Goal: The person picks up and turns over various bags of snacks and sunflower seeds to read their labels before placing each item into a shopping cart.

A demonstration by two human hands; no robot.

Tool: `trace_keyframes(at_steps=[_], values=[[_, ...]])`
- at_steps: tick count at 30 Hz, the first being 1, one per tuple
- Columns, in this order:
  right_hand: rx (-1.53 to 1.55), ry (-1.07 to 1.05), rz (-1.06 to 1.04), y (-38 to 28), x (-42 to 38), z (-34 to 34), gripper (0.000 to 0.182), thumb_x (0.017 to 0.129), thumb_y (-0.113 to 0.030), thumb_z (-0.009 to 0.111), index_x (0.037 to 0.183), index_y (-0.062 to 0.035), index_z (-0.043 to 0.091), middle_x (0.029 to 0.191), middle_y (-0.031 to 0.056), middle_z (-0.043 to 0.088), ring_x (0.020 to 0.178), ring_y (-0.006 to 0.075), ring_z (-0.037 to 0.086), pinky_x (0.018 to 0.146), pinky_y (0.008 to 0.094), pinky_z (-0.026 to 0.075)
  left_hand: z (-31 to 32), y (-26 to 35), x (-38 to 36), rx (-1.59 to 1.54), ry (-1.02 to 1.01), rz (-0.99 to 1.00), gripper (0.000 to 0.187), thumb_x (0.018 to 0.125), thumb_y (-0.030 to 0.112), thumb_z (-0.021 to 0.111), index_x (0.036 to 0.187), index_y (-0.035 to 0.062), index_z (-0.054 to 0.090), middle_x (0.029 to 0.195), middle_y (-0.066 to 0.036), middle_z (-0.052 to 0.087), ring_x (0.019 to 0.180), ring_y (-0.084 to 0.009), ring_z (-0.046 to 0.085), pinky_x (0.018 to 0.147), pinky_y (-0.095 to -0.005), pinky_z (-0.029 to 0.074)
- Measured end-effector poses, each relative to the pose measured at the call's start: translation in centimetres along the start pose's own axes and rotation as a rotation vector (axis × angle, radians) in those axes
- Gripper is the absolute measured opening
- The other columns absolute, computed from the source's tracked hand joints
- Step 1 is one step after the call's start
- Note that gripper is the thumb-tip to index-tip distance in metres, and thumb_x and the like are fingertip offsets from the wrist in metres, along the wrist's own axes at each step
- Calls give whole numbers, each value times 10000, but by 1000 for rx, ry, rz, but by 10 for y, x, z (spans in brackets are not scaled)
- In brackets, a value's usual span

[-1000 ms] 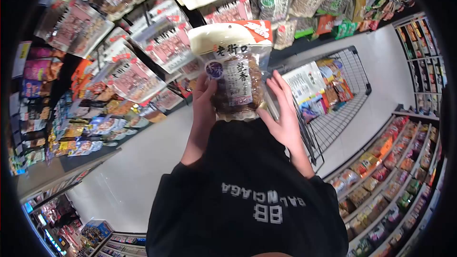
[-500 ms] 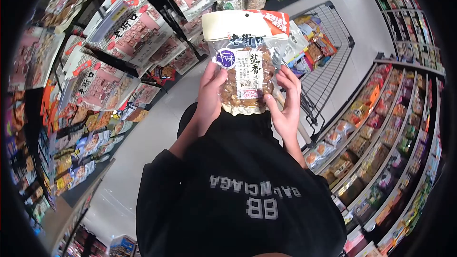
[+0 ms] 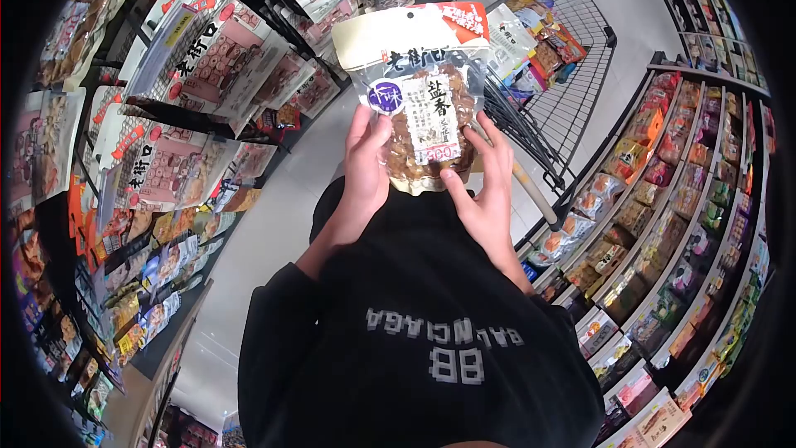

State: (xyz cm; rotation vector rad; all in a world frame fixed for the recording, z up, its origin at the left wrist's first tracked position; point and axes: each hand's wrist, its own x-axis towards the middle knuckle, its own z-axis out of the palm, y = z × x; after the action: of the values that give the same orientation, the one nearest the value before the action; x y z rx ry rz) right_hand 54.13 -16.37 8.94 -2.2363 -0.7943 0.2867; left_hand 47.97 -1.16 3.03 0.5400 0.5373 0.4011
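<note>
A clear and cream snack bag (image 3: 423, 108) with a red corner, a purple round label and brown pieces inside is held upright in front of my chest. My left hand (image 3: 365, 162) grips its left edge, with the fingers partly behind it. On the other side my right hand (image 3: 485, 182) holds the lower right edge, thumb on the front. The bag's printed front faces me, tilted slightly.
Beyond the bag, a wire shopping cart (image 3: 564, 66) holds several snack packs (image 3: 543, 54); its handle (image 3: 535, 195) lies right of my right hand. Hanging bags (image 3: 178, 158) fill the rack at left. Stocked shelves (image 3: 638, 216) curve along the right. Pale floor (image 3: 249, 282) shows between them.
The bag and both hands have shifted slightly left and up in the view, and the bag is tilted a little more. The cart and shelves appear shifted as the view turned.
</note>
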Motion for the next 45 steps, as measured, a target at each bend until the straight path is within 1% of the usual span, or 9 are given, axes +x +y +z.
trace_keyframes(at_steps=[4, 6, 7, 9, 10, 13, 17, 27, 45], values=[[291, -121, -42, 14, 2, 11, 882, 692, -286, 788, 1395, -1, 339, 1494, 208, 246, 1367, 354, 269, 1112, 408, 220, 16, -4, -24, 221, 69, 141, 340, 900, 93, 578, 1204, 4, 453, 1171, -77, 537, 1030, -132, 547, 888, -284, 445], [610, -250, -22, 48, 5, 25, 1110, 620, -385, 829, 1457, 7, 213, 1524, 188, 186, 1394, 320, 223, 1134, 390, 175, 24, -4, -44, 626, -110, 334, 457, 834, 127, 647, 1233, -6, 470, 1293, -157, 462, 1109, -250, 504, 940, -367, 402], [904, -277, 167, 55, -1, 28, 988, 684, -356, 793, 1431, 14, 263, 1481, 174, 265, 1360, 315, 284, 1117, 401, 225, 23, -1, -46, 990, -252, 523, 511, 813, 152, 667, 1258, -7, 473, 1335, -177, 432, 1131, -292, 479, 962, -394, 377], [1412, -130, 517, 66, -10, 36, 761, 799, -294, 722, 1384, 18, 348, 1395, 152, 404, 1295, 301, 391, 1082, 419, 317, 33, 6, -56, 1167, -477, 448, 592, 784, 222, 688, 1298, 13, 483, 1379, -174, 401, 1140, -331, 428, 1001, -421, 308], [1500, -189, 502, 77, -10, 36, 588, 874, -249, 637, 1342, 11, 393, 1313, 146, 487, 1235, 283, 457, 1040, 428, 377, 35, 1, -58, 1173, -447, 460, 578, 788, 267, 688, 1293, 45, 515, 1368, -123, 435, 1107, -295, 435, 978, -404, 296], [1465, -210, 643, 89, -8, 38, 598, 892, -315, 590, 1349, 13, 386, 1313, 160, 491, 1221, 293, 475, 1016, 440, 404, 29, 13, -49, 1337, -499, 472, 529, 785, 276, 685, 1255, 67, 557, 1329, -107, 476, 1101, -278, 446, 939, -392, 295], [1624, -290, 556, 104, -9, 39, 689, 851, -306, 621, 1381, 29, 337, 1360, 182, 455, 1234, 308, 467, 1042, 428, 375, 3, 19, -32, 1101, -78, 654, 518, 780, 109, 678, 1260, 38, 497, 1302, -142, 482, 1100, -264, 485, 936, -376, 365], [1645, -408, 531, 95, -2, 45, 734, 807, -265, 638, 1389, 44, 316, 1378, 183, 440, 1244, 312, 455, 1051, 411, 358, -14, 8, -27, 385, -182, -175, 523, 945, 194, 557, 1354, -55, 348, 1202, -120, 547, 1094, -135, 503, 953, -276, 387], [1663, -454, 387, 77, 13, 41, 742, 759, -241, 659, 1366, 59, 356, 1350, 184, 476, 1230, 312, 470, 1043, 396, 359, -21, 12, -28, 400, -275, 22, 545, 935, 173, 570, 1359, -83, 344, 1200, -126, 573, 1063, -131, 537, 937, -281, 412]])
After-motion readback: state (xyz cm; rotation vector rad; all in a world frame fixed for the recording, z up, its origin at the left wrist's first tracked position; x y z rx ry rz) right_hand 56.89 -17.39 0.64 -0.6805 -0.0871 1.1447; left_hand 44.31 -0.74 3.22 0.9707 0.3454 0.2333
